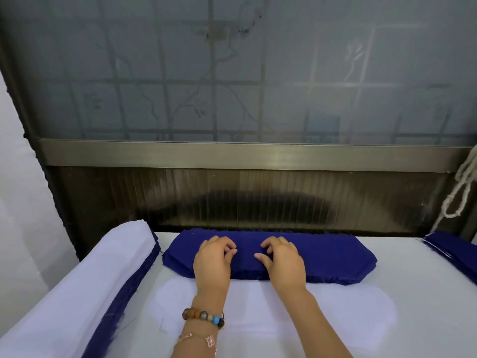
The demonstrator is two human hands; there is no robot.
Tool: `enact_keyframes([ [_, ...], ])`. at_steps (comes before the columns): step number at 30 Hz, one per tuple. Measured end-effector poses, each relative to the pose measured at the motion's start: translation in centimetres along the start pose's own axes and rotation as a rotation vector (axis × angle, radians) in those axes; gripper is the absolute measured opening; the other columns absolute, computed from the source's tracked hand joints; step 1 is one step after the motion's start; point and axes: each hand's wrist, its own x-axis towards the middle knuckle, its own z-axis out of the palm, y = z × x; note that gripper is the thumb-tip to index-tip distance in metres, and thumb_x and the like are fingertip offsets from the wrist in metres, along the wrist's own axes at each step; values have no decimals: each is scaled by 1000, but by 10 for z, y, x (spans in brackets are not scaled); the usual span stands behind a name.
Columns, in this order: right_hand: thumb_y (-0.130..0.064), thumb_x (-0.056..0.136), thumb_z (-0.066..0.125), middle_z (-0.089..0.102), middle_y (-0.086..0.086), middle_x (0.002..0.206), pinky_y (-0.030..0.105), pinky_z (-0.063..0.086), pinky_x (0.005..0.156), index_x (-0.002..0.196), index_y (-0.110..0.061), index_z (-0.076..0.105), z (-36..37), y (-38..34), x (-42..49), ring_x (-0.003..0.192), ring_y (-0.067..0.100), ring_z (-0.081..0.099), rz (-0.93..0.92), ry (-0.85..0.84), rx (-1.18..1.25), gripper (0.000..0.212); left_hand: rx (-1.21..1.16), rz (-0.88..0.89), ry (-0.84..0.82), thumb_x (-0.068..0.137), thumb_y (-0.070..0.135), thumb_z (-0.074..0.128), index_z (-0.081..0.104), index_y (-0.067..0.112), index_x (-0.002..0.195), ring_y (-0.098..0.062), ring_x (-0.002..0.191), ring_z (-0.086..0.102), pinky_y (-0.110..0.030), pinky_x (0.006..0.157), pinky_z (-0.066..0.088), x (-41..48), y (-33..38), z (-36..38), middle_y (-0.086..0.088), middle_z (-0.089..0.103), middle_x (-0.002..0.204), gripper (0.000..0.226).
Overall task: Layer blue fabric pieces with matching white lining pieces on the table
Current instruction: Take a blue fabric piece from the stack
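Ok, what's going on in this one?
A person is working at a table. The left hand and right hand rest on a stack of blue fabric pieces at the far edge, fingers curled on the top piece; whether they pinch it is unclear. A white lining piece lies flat just in front, uncovered. A layered white-and-blue pile sits at the left, more blue pieces at the right.

Left hand (213, 257) and right hand (282, 259) hide part of the blue pile (335, 254).
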Motion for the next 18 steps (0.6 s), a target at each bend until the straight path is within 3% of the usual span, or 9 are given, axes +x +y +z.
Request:
enact_keyframes([
  [3,-48,88,60,57,-11,107,21,46,77,125,-32,53,2,2,3,102,9,50,13,-9,-5,41,139,-10,36,90,51,56,56,36,124,-9,113,46,-25,94,38,2,-11,2,11,56,121,37],
  [7,-49,87,60,54,-15,100,21,46,72,117,-34,55,6,5,1,96,7,46,2,20,12,34,227,-222,15,87,70,41,32,22,147,-23,143,22,-41,117,19,6,-33,-3,-3,31,154,77],
  [10,-49,86,62,51,-16,93,21,46,69,106,-33,56,7,6,0,91,6,45,3,43,34,26,147,-325,27,91,64,41,26,12,149,-28,141,28,-40,115,25,9,-44,-8,-10,32,153,80],
  [14,-47,85,65,53,-15,91,20,45,67,96,-32,56,7,6,-1,89,7,46,9,57,55,21,94,-383,108,92,53,49,39,8,141,-28,123,45,-40,102,42,12,-51,-20,-12,48,136,67],
  [18,-46,84,66,54,-14,90,19,42,63,92,-32,56,7,6,-1,88,8,46,9,67,73,19,-24,-414,129,92,43,58,48,8,137,-29,119,48,-40,98,45,16,-58,-27,-14,52,129,58],
])
